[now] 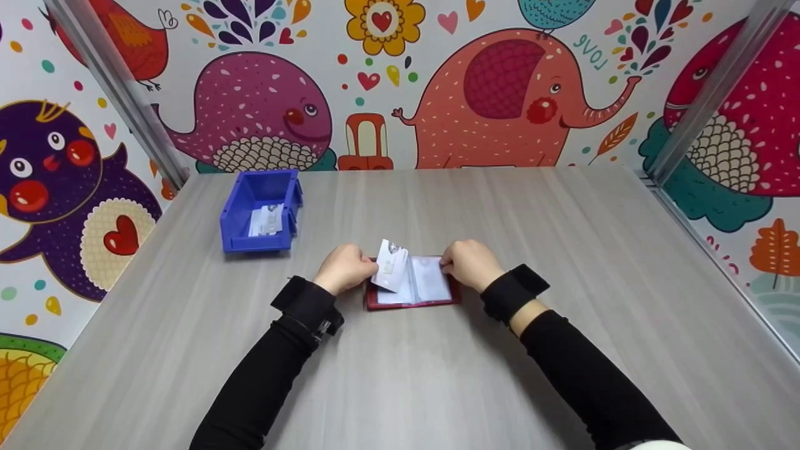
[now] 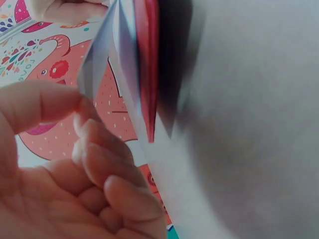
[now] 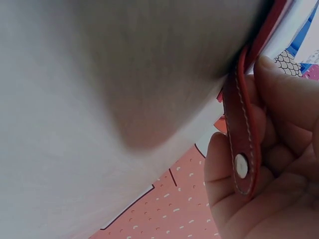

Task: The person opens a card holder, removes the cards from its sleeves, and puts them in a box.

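Note:
A red card holder (image 1: pixel 412 305) lies spread on the table, its clear plastic sleeves (image 1: pixel 432 281) facing up. My left hand (image 1: pixel 345 269) pinches a white card (image 1: pixel 389 267) by its left edge, tilted over the left sleeve. In the left wrist view the card (image 2: pixel 94 64) stands between thumb and forefinger, beside the red cover (image 2: pixel 148 74). My right hand (image 1: pixel 473 265) grips the holder's right edge. The right wrist view shows the thumb on that edge and a red snap strap (image 3: pixel 240 129) with a metal button hanging over the curled fingers.
A blue bin (image 1: pixel 257 244) stands at the back left of the table, with white cards (image 1: pixel 267 220) inside. Behind the table rises a wall (image 1: pixel 375 81) printed with cartoon animals. Wood-grain tabletop (image 1: pixel 400 387) extends in front of the holder.

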The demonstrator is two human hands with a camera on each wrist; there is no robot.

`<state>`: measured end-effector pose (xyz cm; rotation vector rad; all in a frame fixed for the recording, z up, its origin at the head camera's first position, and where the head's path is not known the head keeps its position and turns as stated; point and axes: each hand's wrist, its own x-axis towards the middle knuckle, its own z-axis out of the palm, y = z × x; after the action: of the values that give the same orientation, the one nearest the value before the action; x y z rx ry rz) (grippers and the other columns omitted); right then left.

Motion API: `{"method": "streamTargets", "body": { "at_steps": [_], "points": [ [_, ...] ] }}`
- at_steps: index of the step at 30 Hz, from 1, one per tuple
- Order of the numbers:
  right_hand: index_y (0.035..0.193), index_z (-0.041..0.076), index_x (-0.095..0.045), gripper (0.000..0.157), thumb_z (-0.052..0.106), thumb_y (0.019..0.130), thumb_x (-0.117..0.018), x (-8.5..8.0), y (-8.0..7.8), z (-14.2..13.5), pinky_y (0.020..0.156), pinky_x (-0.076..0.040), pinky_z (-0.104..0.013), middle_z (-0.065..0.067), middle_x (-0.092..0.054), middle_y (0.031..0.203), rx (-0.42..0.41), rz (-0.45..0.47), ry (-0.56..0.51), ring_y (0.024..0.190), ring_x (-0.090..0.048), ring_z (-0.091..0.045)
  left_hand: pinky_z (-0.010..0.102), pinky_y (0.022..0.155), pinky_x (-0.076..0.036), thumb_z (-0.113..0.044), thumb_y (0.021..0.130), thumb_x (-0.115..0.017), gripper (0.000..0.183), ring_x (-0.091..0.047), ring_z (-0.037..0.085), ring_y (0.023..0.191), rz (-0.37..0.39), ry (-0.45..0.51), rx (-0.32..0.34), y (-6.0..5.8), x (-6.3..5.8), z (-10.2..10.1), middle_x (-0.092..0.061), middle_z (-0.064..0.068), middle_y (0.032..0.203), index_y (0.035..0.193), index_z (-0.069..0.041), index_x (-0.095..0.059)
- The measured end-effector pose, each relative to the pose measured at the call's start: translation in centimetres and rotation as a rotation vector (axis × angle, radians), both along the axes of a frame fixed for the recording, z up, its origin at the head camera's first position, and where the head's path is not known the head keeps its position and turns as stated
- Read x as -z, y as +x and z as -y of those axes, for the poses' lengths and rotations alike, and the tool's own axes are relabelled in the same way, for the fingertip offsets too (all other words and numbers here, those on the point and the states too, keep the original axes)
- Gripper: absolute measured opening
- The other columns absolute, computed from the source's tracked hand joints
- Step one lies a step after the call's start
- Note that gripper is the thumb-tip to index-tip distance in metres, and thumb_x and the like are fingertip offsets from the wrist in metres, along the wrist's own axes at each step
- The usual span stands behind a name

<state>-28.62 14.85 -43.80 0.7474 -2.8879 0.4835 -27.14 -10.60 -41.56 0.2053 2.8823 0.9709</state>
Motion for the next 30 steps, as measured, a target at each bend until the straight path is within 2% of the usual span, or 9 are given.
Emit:
{"method": "streamTargets", "body": {
  "at_steps": [4,9,15,18,22,24,27,30],
  "points": [
    [0.084,0.006,-0.08,0.006,0.002,0.081,-0.077,0.0,0.0,0.0,0.076,-0.055,-0.042,-0.008,-0.075,0.088,-0.012,-0.017,-0.009,0.084,-0.07,-0.029,0.028,0.051,-0.028,-0.013,0.08,-0.06,0.037,-0.037,0.013,0.051,-0.006,-0.004,-0.012,-0.2,-0.3,0.7,-0.034,-0.006,0.052,0.051,-0.019,-0.037],
    [0.085,0.005,-0.08,0.005,0.003,0.081,-0.077,-0.1,0.0,0.0,0.077,-0.054,-0.043,-0.009,-0.075,0.089,-0.005,-0.006,-0.005,0.085,-0.07,-0.03,0.03,0.057,-0.035,-0.015,0.083,-0.06,0.033,-0.044,0.017,0.058,-0.001,-0.023,-0.059,-0.7,-0.9,1.5,-0.042,-0.002,0.06,0.057,-0.017,-0.041],
    [0.085,0.006,-0.08,0.005,0.003,0.081,-0.078,0.0,0.0,0.1,0.078,-0.054,-0.043,-0.009,-0.075,0.089,-0.002,0.0,-0.005,0.085,-0.069,-0.029,0.035,0.066,-0.044,-0.017,0.089,-0.06,0.022,-0.053,0.022,0.068,-0.011,-0.026,-0.111,-1.4,-1.4,2.5,-0.058,0.006,0.074,0.069,-0.009,-0.057],
    [0.084,0.006,-0.08,0.005,0.003,0.081,-0.078,0.0,0.0,0.1,0.077,-0.054,-0.043,-0.009,-0.074,0.089,-0.006,-0.003,-0.007,0.084,-0.069,-0.029,0.037,0.068,-0.045,-0.018,0.091,-0.06,0.02,-0.056,0.024,0.071,-0.021,-0.03,-0.133,-1.7,-1.6,3.0,-0.064,0.009,0.081,0.078,-0.004,-0.065],
    [0.083,0.007,-0.08,0.005,0.002,0.081,-0.078,0.0,0.0,0.1,0.076,-0.054,-0.043,-0.008,-0.074,0.088,-0.013,-0.01,-0.012,0.083,-0.069,-0.029,0.038,0.068,-0.045,-0.02,0.094,-0.06,0.023,-0.057,0.024,0.074,-0.034,-0.045,-0.159,-2.0,-1.9,3.5,-0.068,0.011,0.09,0.088,-0.002,-0.071],
    [0.083,0.006,-0.08,0.005,0.003,0.081,-0.077,0.0,0.0,0.1,0.076,-0.054,-0.042,-0.008,-0.075,0.088,-0.012,-0.011,-0.01,0.083,-0.069,-0.029,0.038,0.069,-0.045,-0.02,0.094,-0.06,0.022,-0.057,0.024,0.075,-0.03,-0.04,-0.174,-2.2,-2.1,3.8,-0.068,0.012,0.092,0.086,-0.002,-0.07],
    [0.084,0.005,-0.08,0.005,0.003,0.08,-0.078,0.0,0.0,0.1,0.077,-0.054,-0.042,-0.008,-0.075,0.089,0.0,-0.002,-0.011,0.084,-0.07,-0.029,0.04,0.073,-0.046,-0.017,0.094,-0.059,0.022,-0.059,0.026,0.077,-0.07,-0.047,-0.188,-2.5,-2.3,4.3,-0.069,0.013,0.093,0.079,-0.003,-0.068],
    [0.086,0.004,-0.08,0.005,0.003,0.081,-0.078,0.0,-0.1,0.1,0.078,-0.054,-0.042,-0.009,-0.075,0.089,0.003,0.0,-0.008,0.086,-0.07,-0.029,0.045,0.08,-0.047,-0.015,0.093,-0.059,0.02,-0.062,0.032,0.084,-0.115,-0.052,-0.202,-2.8,-2.5,4.9,-0.07,0.016,0.097,0.08,-0.002,-0.067]
  ]
}}
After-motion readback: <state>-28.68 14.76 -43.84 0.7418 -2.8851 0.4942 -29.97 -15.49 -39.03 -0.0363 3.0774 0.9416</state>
